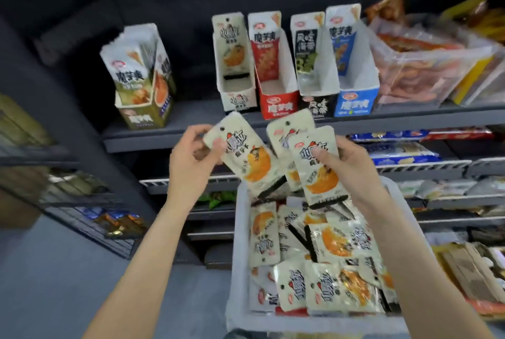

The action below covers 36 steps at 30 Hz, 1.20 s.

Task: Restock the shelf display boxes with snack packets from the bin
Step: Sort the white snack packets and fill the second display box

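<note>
Two cream foil snack packets (310, 158) fanned in the right hand's (352, 166) pinch could slip while the left hand (191, 158) pinches another cream packet (240, 153).

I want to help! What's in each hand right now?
Left hand: pinches one snack packet.
Right hand: holds two packets.

Display boxes (237, 98) on shelf: five. Packets (240, 153) held up: three. Hands (191, 158): two. Bin (240, 229): one; its packets uncountable.

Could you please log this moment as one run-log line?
left hand: holds one packet | right hand: holds packets | above bin
</note>
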### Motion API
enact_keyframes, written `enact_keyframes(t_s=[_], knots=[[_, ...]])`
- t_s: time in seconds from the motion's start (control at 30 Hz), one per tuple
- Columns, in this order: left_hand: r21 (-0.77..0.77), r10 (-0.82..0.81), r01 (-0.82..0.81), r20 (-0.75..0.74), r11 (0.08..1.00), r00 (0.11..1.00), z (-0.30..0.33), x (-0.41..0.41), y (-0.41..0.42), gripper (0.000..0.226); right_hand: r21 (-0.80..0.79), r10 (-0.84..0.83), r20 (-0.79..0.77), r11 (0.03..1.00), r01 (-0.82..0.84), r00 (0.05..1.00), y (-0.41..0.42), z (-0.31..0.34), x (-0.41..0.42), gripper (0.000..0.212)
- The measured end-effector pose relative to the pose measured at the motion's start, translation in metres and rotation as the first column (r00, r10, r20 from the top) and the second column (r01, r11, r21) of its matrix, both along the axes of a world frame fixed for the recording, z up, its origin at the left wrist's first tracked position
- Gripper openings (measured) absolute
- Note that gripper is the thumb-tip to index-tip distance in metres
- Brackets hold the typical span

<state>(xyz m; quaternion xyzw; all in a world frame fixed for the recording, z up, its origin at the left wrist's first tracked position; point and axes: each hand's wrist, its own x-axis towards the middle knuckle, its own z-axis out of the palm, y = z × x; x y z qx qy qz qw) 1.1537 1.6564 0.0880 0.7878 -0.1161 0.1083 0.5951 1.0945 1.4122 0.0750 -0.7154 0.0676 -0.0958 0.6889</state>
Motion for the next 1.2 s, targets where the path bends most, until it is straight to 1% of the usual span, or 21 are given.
enact_keyframes(t_s=[0.07,0.23,0.33,0.4,0.5,0.6,0.67,0.73,0.8,0.83,0.87,0.93,1.0,1.1,1.2], knots=[[-0.065,0.044,-0.037,0.105,0.997,0.994,0.027,0.015,0.006,0.014,0.060,-0.010,0.061,0.998,0.006,0.998,0.009,0.017,0.016,0.017],[-0.150,0.116,-0.066,0.360,0.986,0.926,0.092,0.069,0.003,0.012,0.082,-0.032,0.199,0.996,0.016,0.980,0.030,0.063,0.061,0.019],[-0.236,0.176,-0.076,0.437,0.969,0.882,0.112,0.107,-0.007,0.012,0.129,-0.096,0.256,0.990,0.065,0.962,0.040,0.086,0.086,0.023],[-0.232,0.208,-0.109,0.465,0.967,0.861,0.110,0.132,-0.012,0.009,0.189,-0.141,0.261,0.978,0.093,0.955,0.045,0.097,0.101,0.023],[-0.181,0.275,-0.215,0.461,0.960,0.844,0.099,0.164,-0.017,0.021,0.282,-0.186,0.251,0.953,0.112,0.950,0.049,0.106,0.117,0.016],[-0.088,0.275,-0.265,0.463,0.960,0.843,0.088,0.185,-0.020,0.024,0.324,-0.238,0.236,0.933,0.154,0.942,0.049,0.106,0.125,0.020],[0.004,0.223,-0.253,0.462,0.967,0.859,0.081,0.193,-0.023,0.025,0.350,-0.268,0.232,0.920,0.177,0.935,0.049,0.103,0.127,0.023],[0.146,0.138,-0.224,0.449,0.964,0.883,0.071,0.199,-0.025,0.027,0.379,-0.277,0.234,0.909,0.175,0.932,0.049,0.100,0.129,0.026],[0.303,0.044,-0.181,0.410,0.936,0.911,0.058,0.204,-0.026,0.028,0.441,-0.262,0.239,0.887,0.136,0.935,0.049,0.099,0.131,0.026],[0.352,0.005,-0.156,0.395,0.923,0.919,0.052,0.206,-0.025,0.027,0.484,-0.248,0.244,0.869,0.104,0.938,0.049,0.099,0.132,0.025],[0.377,-0.025,-0.130,0.380,0.917,0.925,0.047,0.206,-0.023,0.027,0.518,-0.234,0.253,0.852,0.073,0.939,0.049,0.099,0.134,0.024],[0.388,-0.058,-0.085,0.343,0.918,0.938,0.040,0.205,-0.017,0.028,0.533,-0.219,0.284,0.845,0.036,0.933,0.050,0.101,0.139,0.025],[0.372,-0.049,-0.082,0.331,0.925,0.942,0.037,0.204,-0.011,0.026,0.499,-0.210,0.320,0.866,0.024,0.924,0.054,0.104,0.145,0.026],[0.371,-0.048,-0.095,0.357,0.924,0.933,0.039,0.198,-0.001,0.018,0.420,-0.215,0.321,0.905,0.065,0.922,0.062,0.107,0.160,0.025],[0.397,-0.100,-0.069,0.389,0.915,0.916,0.046,0.187,0.007,0.018,0.360,-0.213,0.323,0.929,0.089,0.922,0.075,0.108,0.175,0.036]])
